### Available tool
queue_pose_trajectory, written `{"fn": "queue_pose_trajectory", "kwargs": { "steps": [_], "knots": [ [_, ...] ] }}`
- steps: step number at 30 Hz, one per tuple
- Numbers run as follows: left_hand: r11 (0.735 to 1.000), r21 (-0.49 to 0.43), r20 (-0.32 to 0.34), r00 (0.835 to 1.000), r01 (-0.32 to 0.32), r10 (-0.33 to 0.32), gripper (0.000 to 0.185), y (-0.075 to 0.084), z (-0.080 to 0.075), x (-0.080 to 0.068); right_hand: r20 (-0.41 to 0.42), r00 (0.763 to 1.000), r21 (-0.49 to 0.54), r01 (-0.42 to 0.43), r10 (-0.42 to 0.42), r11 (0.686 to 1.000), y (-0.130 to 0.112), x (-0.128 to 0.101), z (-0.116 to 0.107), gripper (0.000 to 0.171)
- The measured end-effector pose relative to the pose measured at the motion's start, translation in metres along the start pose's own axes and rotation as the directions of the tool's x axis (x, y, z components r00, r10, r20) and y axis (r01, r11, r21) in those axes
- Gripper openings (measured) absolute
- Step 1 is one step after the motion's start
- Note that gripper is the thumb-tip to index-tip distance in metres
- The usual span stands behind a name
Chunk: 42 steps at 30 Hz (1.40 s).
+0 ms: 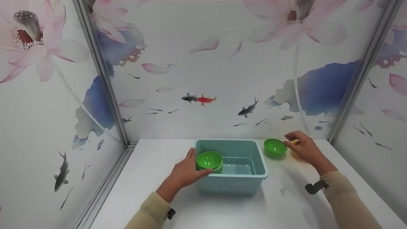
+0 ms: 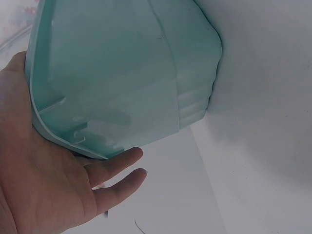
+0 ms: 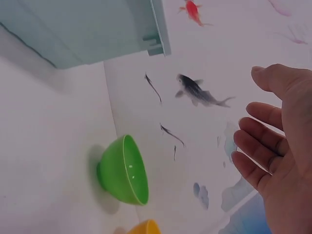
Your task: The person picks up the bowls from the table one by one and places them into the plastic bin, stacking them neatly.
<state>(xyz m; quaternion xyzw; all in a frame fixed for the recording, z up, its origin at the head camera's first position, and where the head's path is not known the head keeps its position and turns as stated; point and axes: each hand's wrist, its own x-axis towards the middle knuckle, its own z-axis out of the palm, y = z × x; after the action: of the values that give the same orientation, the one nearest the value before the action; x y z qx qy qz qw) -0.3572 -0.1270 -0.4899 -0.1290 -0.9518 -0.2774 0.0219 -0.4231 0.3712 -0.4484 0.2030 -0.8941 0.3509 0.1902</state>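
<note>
A teal plastic tub (image 1: 259, 159) stands mid-table, with stacked green bowls (image 1: 209, 160) in its left part. My left hand (image 1: 186, 171) rests against the tub's left rim, fingers straight, thumb lying by the bowls. In the left wrist view the palm (image 2: 44, 185) presses the tub's lip (image 2: 122, 73). A single green bowl (image 1: 275, 147) sits upright on the table right of the tub. My right hand (image 1: 302, 148) hovers just right of it, above a yellow bowl (image 1: 295, 154) that it mostly hides. The right wrist view shows that hand (image 3: 282, 146) holding nothing, apart from the green bowl (image 3: 124, 170) and yellow bowl (image 3: 139, 227).
White table (image 1: 222, 210) enclosed by three printed walls with flowers and fish. Metal corner posts (image 1: 105, 79) stand at back left and back right. The tub's right half holds nothing visible. Its corner shows in the right wrist view (image 3: 87, 29).
</note>
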Motion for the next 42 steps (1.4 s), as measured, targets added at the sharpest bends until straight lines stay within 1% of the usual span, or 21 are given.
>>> {"fn": "queue_pose_trajectory", "kwargs": {
  "steps": [6,10,12,17,23,30,33,36,39,42],
  "knots": [
    [1.0,0.0,-0.003,1.0,0.005,-0.005,0.126,0.001,0.001,0.0,-0.07,0.995,-0.001,-0.071,0.071,0.997,0.018,-0.016,-0.008,0.033],
    [1.0,-0.001,0.003,1.0,0.011,-0.011,0.125,0.001,0.002,0.0,-0.132,0.987,-0.011,-0.096,0.094,0.995,0.034,-0.027,-0.009,0.033],
    [1.0,0.0,0.006,1.0,0.016,-0.016,0.125,0.001,0.002,0.001,-0.15,0.983,-0.011,-0.107,0.104,0.994,0.042,-0.032,-0.009,0.034],
    [1.0,0.001,0.003,1.0,0.015,-0.015,0.126,0.001,0.0,0.002,-0.162,0.975,0.004,-0.152,0.15,0.988,0.055,-0.037,-0.01,0.04],
    [1.0,0.001,0.003,1.0,0.018,-0.018,0.126,0.0,0.0,0.001,-0.177,0.964,0.014,-0.2,0.199,0.98,0.067,-0.041,-0.008,0.041],
    [1.0,0.002,0.006,1.0,0.009,-0.009,0.125,0.0,-0.001,-0.001,-0.156,0.952,0.014,-0.263,0.262,0.965,0.079,-0.042,-0.003,0.048],
    [1.0,0.001,0.006,1.0,0.012,-0.012,0.125,0.001,-0.002,-0.001,-0.165,0.946,-0.003,-0.284,0.28,0.959,0.085,-0.043,0.001,0.055],
    [1.0,0.0,0.008,1.0,0.01,-0.01,0.125,0.002,-0.003,-0.002,-0.201,0.936,-0.037,-0.303,0.29,0.952,0.093,-0.044,0.006,0.064],
    [1.0,-0.001,0.006,1.0,0.009,-0.009,0.126,0.001,-0.002,-0.002,-0.229,0.922,-0.083,-0.337,0.311,0.938,0.103,-0.044,0.011,0.081],
    [1.0,-0.004,0.004,1.0,0.009,-0.009,0.126,0.001,-0.001,-0.002,-0.21,0.903,-0.095,-0.4,0.374,0.912,0.114,-0.043,0.015,0.103]
  ]
}}
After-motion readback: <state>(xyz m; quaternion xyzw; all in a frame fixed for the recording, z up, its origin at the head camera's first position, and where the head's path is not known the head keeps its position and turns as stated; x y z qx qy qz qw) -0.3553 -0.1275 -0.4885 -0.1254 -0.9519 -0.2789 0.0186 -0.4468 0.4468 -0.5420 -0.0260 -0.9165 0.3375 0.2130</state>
